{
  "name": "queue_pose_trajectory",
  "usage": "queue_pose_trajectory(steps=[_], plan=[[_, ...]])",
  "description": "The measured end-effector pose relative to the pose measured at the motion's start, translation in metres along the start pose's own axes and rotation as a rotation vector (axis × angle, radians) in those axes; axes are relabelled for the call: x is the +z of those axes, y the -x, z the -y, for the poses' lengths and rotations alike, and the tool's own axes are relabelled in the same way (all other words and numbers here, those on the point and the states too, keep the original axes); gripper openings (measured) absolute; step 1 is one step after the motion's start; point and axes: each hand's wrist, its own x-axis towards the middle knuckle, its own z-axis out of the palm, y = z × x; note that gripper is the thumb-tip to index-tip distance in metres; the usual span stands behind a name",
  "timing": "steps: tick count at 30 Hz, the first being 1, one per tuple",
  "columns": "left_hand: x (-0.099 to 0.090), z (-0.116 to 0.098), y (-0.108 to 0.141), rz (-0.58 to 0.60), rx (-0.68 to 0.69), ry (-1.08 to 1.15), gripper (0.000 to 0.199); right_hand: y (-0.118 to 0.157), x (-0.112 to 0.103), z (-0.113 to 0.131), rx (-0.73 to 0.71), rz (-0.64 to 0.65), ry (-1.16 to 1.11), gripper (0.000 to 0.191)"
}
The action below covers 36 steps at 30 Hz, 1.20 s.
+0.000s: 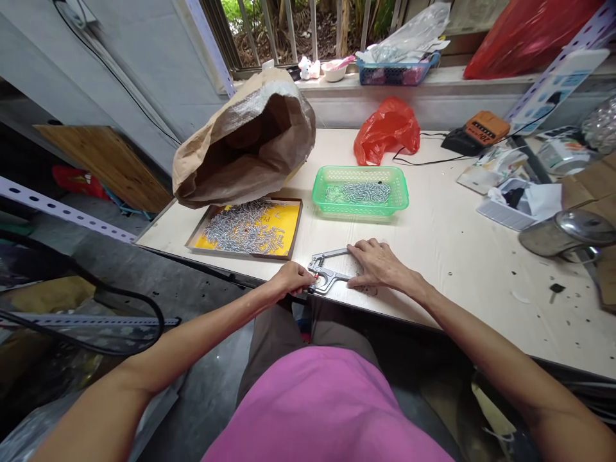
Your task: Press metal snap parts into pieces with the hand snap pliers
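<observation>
Silver hand pliers (329, 274) with a coil spring and a C-shaped jaw lie at the front edge of the table. My right hand (378, 263) is wrapped round their two handles, which are spread apart. At the jaw end, my left hand (293, 279) is closed in a pinch beside a small red spot; what sits between its fingertips is too small to make out. Left of the pliers, a shallow tray (297, 228) with a yellow bottom holds many small silver metal pieces (235, 228). Beyond the pliers, a green plastic basket (360, 208) contains similar silver pieces.
A large open paper sack (245, 141) leans over the tray's back. Behind the basket lies a red plastic bag (389, 131). To the right are an orange and black battery charger (481, 131), a grey box (507, 208) and a metal jug (563, 234). Small bits dot the right tabletop.
</observation>
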Motion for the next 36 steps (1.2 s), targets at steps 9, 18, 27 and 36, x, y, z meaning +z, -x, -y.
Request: queue_pose_trajectory(steps=[9, 18, 27, 36], plan=[[0.017, -0.019, 0.024, -0.38, 0.559, -0.583, 0.018, 0.012, 0.007, 0.015, -0.008, -0.019, 0.001, 0.041], [0.028, -0.056, -0.013, -0.112, 0.87, -0.966, 0.053, 0.025, 0.014, 0.01, 0.096, -0.05, -0.11, 0.065], [0.028, -0.062, -0.027, -0.024, 0.959, -0.949, 0.038, 0.024, 0.0, 0.017, 0.095, 0.023, -0.005, 0.026], [0.037, -0.055, -0.028, -0.073, 0.953, -0.874, 0.024, 0.028, 0.013, 0.022, 0.097, -0.044, -0.078, 0.019]])
